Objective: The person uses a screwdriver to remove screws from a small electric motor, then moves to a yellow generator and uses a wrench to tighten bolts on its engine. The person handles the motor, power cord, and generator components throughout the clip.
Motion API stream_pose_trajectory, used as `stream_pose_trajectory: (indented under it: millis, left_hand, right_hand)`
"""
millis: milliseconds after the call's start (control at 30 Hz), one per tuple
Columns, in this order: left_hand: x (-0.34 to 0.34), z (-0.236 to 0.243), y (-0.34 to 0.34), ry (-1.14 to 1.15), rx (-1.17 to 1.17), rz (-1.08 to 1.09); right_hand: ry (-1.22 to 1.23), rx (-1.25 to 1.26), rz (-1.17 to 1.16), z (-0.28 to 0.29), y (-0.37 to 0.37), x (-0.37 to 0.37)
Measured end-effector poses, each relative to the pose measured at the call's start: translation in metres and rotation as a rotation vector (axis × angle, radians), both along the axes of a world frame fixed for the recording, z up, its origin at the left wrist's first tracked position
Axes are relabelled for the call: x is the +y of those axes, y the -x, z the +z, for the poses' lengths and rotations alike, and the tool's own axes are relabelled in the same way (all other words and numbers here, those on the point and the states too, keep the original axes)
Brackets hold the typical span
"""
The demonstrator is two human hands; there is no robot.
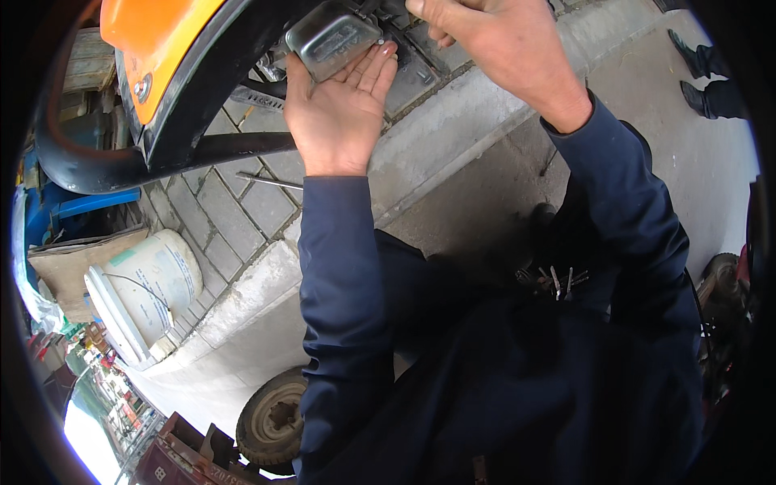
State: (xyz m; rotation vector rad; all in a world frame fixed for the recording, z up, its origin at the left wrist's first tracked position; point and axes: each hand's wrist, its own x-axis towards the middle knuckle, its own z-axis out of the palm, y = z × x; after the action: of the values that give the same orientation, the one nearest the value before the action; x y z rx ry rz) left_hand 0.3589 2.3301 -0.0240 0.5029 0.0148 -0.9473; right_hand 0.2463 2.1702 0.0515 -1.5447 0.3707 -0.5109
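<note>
My left hand cups a shiny, rounded metal cover, thumb on its left side and fingers along its lower right edge. The cover sits among dark machine parts beside an orange panel with a black edge. To its right, near the top edge of the view, my right hand is closed, its fingers curled and thumb pointing left. What those fingers hold, if anything, is cut off and I cannot make it out. A thin metal rod lies on the paving left of my left wrist.
A black tubular bar curves below the orange panel. On the left, a white bucket stands beside cardboard. A stone kerb crosses the ground. A wheel shows low down; another person's dark shoes stand at upper right.
</note>
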Motion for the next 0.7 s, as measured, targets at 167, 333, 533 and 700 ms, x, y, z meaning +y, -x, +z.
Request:
stream_pose_trajectory:
  millis: [167, 333, 533, 700]
  left_hand:
    - [0.0, 0.007, 0.006, -0.027, 0.042, 0.008]
    - [-0.005, 0.011, 0.01, -0.099, -0.004, 0.038]
    - [-0.006, 0.011, 0.01, -0.116, 0.002, 0.056]
    - [-0.003, 0.012, 0.008, -0.075, 0.05, 0.059]
  right_hand:
    - [0.013, 0.034, -0.044, -0.008, 0.009, -0.015]
    - [0.056, 0.011, -0.081, -0.024, 0.014, -0.025]
    - [-0.047, 0.04, -0.074, -0.038, 0.022, -0.03]
    - [0.089, 0.025, -0.025, -0.056, 0.019, -0.024]
